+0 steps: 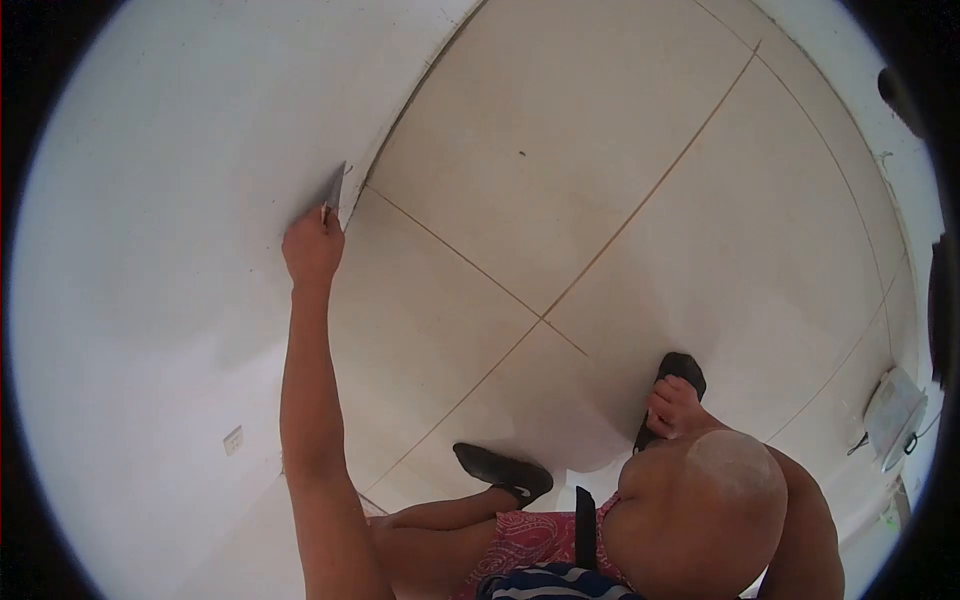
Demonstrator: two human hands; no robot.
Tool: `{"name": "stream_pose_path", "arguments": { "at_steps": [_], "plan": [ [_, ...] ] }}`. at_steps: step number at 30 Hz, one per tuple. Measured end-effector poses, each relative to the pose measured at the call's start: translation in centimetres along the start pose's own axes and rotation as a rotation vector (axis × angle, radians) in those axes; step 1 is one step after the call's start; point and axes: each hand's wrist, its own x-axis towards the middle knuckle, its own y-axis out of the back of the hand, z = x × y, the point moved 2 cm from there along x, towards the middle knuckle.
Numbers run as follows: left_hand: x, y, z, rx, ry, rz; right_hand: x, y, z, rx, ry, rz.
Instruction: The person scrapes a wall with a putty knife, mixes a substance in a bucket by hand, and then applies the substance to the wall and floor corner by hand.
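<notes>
My left hand (313, 245) is closed round a putty knife (336, 188), whose thin metal blade lies against the white wall (180, 200), low down near the floor edge. Small dark marks show on the wall by the blade tip. On the right, my right hand (674, 406) hangs beside my knee, over a black shoe (684, 366). Its fingers are curled, and whatever they may hold is too small or hidden to make out.
Large beige floor tiles (500, 220) with darker joints meet the wall. My other black shoe (505, 472) stands lower centre. A wall socket (233, 440) is at the left. A pale bag-like item (893, 415) lies at the far right.
</notes>
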Motion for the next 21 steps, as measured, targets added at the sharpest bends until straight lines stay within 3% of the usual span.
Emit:
{"name": "stream_pose_path", "arguments": {
  "at_steps": [5,10,13,16,21],
  "plan": [
    [1.1,0.4,0.6,0.13,0.113,-0.074,-1.0,-1.5,0.4,-0.01,-0.006,-0.039],
    [1.9,-0.2,1.3,0.2,0.106,-0.104,-0.8,-1.3,0.4,0.018,-0.048,-0.108],
    [2.2,-2.3,1.4,0.244,0.087,-0.166,-0.1,-1.3,0.0,0.098,-0.083,0.082],
    [2.9,-2.1,2.0,0.253,0.069,-0.157,-0.2,-0.7,0.4,0.001,0.064,0.008],
    [0.8,0.9,1.4,0.184,0.162,-0.1,-0.7,-0.9,-0.1,0.078,-0.162,0.013]
  ]
}}
